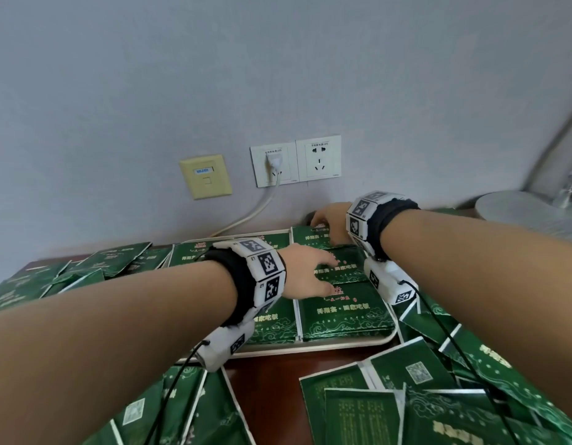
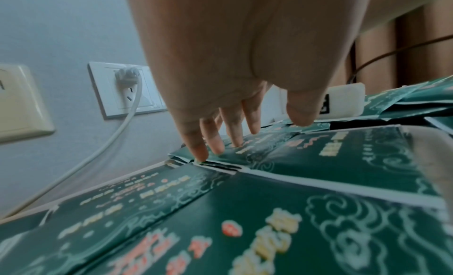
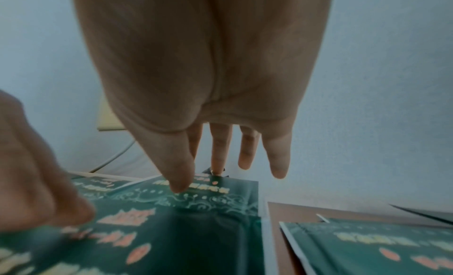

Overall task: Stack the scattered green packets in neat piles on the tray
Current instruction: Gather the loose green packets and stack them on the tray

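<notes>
A white tray point(image 1: 310, 346) on the brown table holds piles of green packets. My left hand point(image 1: 313, 274) lies palm down with straight fingers point(image 2: 208, 145) pressing the middle right pile point(image 1: 345, 271). My right hand point(image 1: 326, 223) reaches to the far right pile point(image 1: 310, 237) by the wall, thumb point(image 3: 179, 174) and a fingertip touching its top packet point(image 3: 220, 194); the other fingers hang straight above. A near pile point(image 1: 342, 316) lies flat at the tray's front right. Loose green packets point(image 1: 406, 396) lie scattered around the tray.
More scattered packets lie at the left point(image 1: 85, 268) and front left point(image 1: 181, 412). The wall just behind the tray carries sockets point(image 1: 295, 160) with a white cable point(image 1: 246, 216) running down. A round grey base point(image 1: 528, 210) stands at the far right.
</notes>
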A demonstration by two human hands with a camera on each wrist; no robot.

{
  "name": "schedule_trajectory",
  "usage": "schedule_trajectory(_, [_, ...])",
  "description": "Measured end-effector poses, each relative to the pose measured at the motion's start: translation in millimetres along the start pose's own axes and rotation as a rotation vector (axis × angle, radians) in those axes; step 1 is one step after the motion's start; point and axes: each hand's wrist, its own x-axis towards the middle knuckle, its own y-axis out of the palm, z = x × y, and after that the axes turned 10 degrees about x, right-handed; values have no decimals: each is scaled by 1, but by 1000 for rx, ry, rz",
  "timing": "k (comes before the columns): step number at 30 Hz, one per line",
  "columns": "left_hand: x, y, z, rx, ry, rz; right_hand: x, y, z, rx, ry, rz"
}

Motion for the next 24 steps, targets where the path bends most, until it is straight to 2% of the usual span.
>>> schedule_trajectory(8, [-40,-12,0,-12,-52,-7,-53,2,22,-74,4,-13])
schedule_trajectory(15, [-127,0,-14,36,-54,38,-135,34,60,-125,-70,-71])
schedule_trajectory(18, [-165,17,-19,42,-62,71,-172,58,79,-190,-42,22])
schedule_trajectory(22, [-205,46,-32,15,-58,71,-197,98,94,-376,26,200])
schedule_trajectory(24, [-220,57,-43,-77,-49,21,-204,115,97,-412,31,180])
